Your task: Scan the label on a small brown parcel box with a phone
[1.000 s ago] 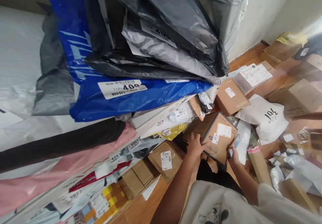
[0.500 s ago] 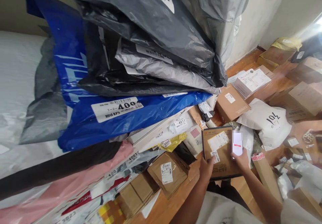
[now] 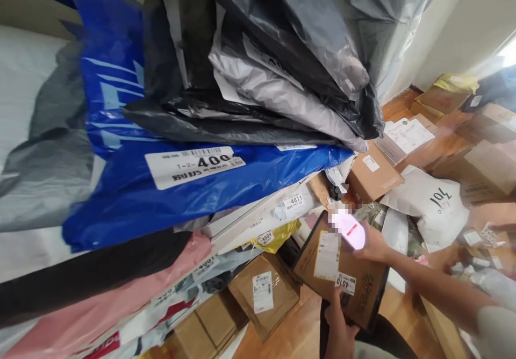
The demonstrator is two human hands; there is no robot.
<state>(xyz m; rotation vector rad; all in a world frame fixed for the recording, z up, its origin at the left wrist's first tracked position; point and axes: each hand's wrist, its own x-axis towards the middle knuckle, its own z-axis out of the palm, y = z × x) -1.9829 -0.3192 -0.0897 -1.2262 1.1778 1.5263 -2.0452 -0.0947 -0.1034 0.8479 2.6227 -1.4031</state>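
My left hand (image 3: 339,316) grips the near edge of a flat brown cardboard box (image 3: 363,294), its thumb on the top face close to a label marked 4010 (image 3: 345,284). A larger shipping label (image 3: 327,254) is stuck beside it on the same box, which lies tilted. Closed around a smartphone (image 3: 350,231) with a lit screen, my right hand (image 3: 371,242) hovers over the box's far side. Part of the phone and of the large label is blurred out.
A shelf to my left bears stacked plastic mailers, among them a blue mailer (image 3: 193,198) and a dark grey mailer (image 3: 314,42). Cardboard parcels (image 3: 264,294) stand below. On the wooden floor lie a white bag (image 3: 431,203), a brown box (image 3: 373,173) and more packages.
The phone in my right hand has moved left over the box and tilted. The box has turned, and its 4010 label now reads clearly. My left hand has shifted lower along its edge.
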